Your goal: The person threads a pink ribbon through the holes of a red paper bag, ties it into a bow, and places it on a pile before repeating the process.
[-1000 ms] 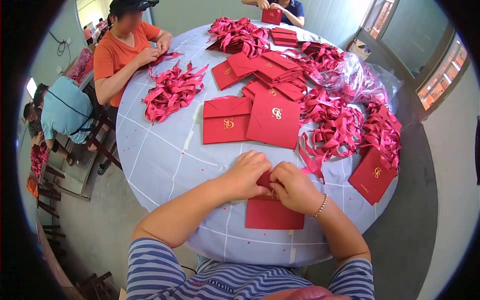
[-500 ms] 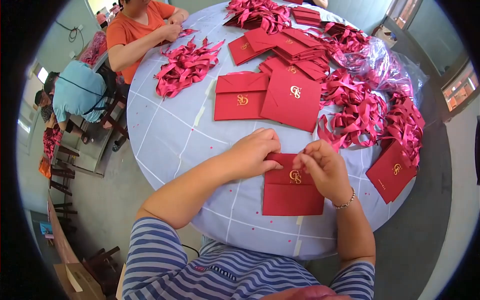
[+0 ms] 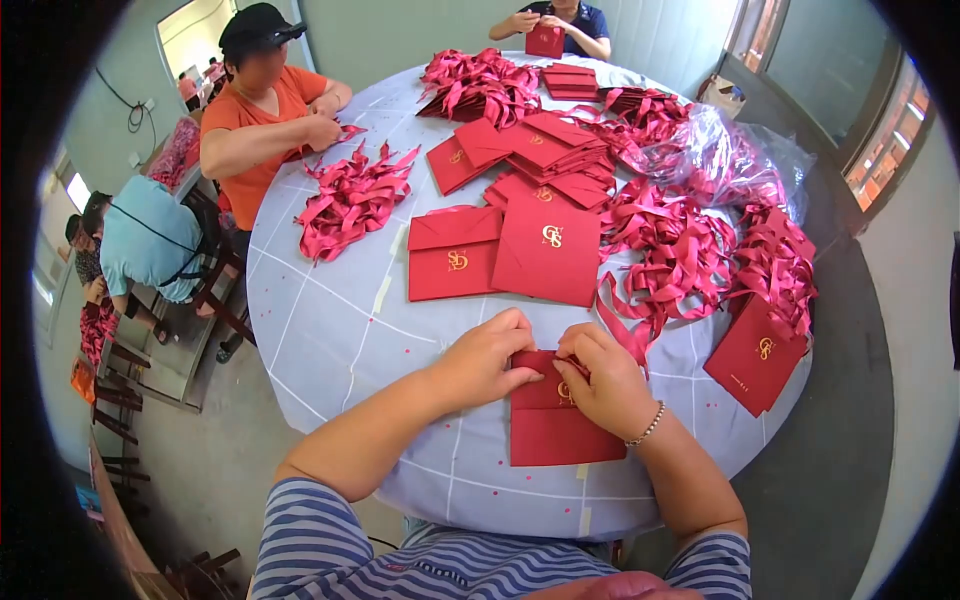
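Observation:
A flat red paper gift bag [image 3: 568, 437] with a gold logo and a folded-over lower part lies on the table in front of me. My left hand [image 3: 492, 358] pinches its upper left edge between thumb and fingers. At the top edge, my right hand [image 3: 600, 382] is closed, thumb against fingers, and partly covers the logo. Whether a ribbon end is between those fingers is hidden. Just beyond my hands lie two larger-looking red bags [image 3: 548, 245], one overlapping the other. A pink-red ribbon [image 3: 625, 335] trails down close to my right hand.
Ribbon heaps [image 3: 670, 250] and a clear plastic bag [image 3: 715, 150] fill the table's right side. Stacked red bags [image 3: 555, 145] lie farther back. More bags [image 3: 762, 350] sit near the right edge. A person in orange [image 3: 255, 130] handles ribbon at the left; another person [image 3: 575, 30] holds a bag across.
My right hand has come down onto the bag's top edge, nearer my left hand, which still grips the corner. The view has tilted up, showing the person across the table.

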Demonstrator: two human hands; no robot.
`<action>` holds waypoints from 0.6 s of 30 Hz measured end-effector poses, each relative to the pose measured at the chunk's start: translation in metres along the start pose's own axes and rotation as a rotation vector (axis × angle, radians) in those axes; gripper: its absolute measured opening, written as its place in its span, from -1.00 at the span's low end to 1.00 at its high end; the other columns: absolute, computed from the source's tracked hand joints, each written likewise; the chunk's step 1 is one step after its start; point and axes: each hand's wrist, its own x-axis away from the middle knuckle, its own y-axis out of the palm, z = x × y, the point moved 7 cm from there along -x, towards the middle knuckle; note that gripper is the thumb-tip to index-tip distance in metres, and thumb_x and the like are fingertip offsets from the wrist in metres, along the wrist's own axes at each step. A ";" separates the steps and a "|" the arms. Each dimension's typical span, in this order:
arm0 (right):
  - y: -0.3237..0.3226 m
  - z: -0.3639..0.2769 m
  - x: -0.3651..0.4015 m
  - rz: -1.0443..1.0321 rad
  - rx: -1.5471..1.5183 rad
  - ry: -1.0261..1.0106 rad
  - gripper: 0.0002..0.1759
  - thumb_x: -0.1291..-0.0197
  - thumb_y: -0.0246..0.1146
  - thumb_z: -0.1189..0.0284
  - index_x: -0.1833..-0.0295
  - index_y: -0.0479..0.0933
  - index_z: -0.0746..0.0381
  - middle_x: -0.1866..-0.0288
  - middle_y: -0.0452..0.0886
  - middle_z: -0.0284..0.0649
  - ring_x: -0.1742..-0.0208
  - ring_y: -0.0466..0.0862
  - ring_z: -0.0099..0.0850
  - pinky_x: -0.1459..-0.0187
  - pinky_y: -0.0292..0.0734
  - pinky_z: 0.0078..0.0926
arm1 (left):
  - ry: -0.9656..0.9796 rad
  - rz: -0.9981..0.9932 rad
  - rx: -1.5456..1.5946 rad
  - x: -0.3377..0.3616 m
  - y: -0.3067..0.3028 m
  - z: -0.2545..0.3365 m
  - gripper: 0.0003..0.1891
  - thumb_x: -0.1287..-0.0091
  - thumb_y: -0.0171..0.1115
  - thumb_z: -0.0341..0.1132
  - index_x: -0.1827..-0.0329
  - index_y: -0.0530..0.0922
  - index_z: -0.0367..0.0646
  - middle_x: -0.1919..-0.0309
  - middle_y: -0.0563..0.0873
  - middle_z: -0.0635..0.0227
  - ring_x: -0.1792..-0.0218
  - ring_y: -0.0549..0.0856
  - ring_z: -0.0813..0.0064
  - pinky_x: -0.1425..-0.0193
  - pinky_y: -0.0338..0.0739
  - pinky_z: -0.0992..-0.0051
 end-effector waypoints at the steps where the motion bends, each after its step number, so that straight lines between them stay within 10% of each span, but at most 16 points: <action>1: 0.002 0.001 0.001 -0.028 -0.007 0.028 -0.89 -0.19 0.31 0.63 0.21 0.51 0.34 0.18 0.55 -0.13 0.32 0.64 -0.25 0.30 0.56 -0.40 | -0.005 -0.005 0.018 0.000 0.001 -0.001 -0.70 -0.12 0.49 -0.33 0.23 0.55 -0.28 0.15 0.50 0.26 0.24 0.58 0.35 0.19 0.53 0.41; 18: 0.007 0.004 0.006 -0.046 0.071 0.027 -0.89 -0.08 0.33 0.56 0.27 0.53 0.25 0.21 0.57 -0.16 0.28 0.65 -0.10 0.28 0.58 -0.20 | 0.110 -0.050 0.035 -0.003 0.007 0.003 -0.61 -0.18 0.45 -0.38 -0.08 0.62 -0.16 0.28 0.64 0.27 0.38 0.62 0.40 0.27 0.55 0.44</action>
